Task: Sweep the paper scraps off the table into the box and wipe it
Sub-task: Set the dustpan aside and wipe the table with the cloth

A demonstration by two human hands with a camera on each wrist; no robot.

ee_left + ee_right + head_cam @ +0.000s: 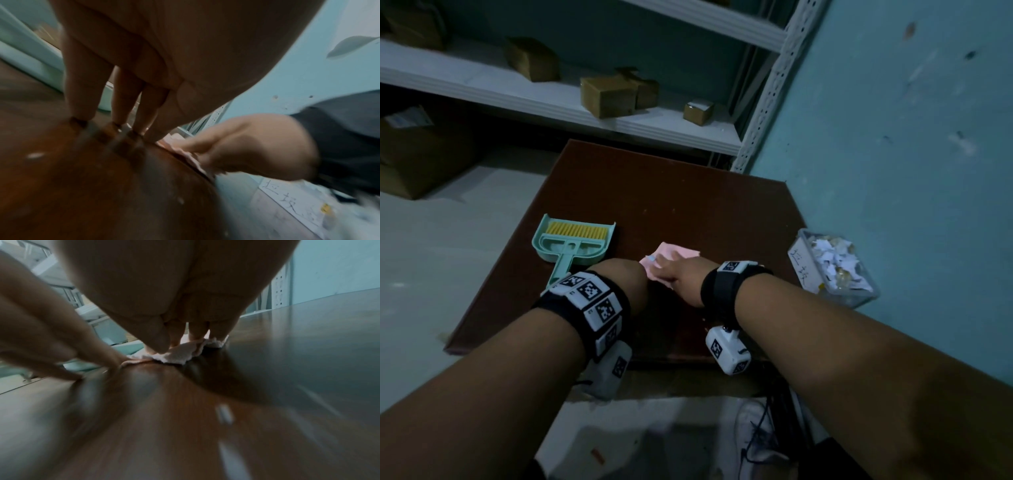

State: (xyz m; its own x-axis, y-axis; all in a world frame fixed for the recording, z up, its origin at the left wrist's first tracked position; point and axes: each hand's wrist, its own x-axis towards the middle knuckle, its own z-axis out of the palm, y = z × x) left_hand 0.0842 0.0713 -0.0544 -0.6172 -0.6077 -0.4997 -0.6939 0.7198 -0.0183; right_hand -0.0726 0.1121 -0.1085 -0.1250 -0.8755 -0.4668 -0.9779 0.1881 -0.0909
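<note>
A pink cloth [681, 253] lies rumpled in the middle of the dark brown table [671, 192]. My right hand [671, 270] sits on top of it; in the right wrist view its thumb and fingers [197, 334] pinch the bunched cloth [180, 355]. Just left of it, my left hand [635, 274] stands on straight fingertips [80, 118] on the wood, one tip at the cloth's edge [185, 154]. A clear plastic box [835, 270] full of paper scraps [832, 260] stands at the table's right edge. Blurred pale specks [224, 415] show on the near wood.
A teal dustpan with a yellow-bristled brush [573, 240] lies on the table's left side, its handle running under my left wrist. A teal wall [893, 137] borders the right. White shelves with cardboard boxes [606, 96] stand behind the table.
</note>
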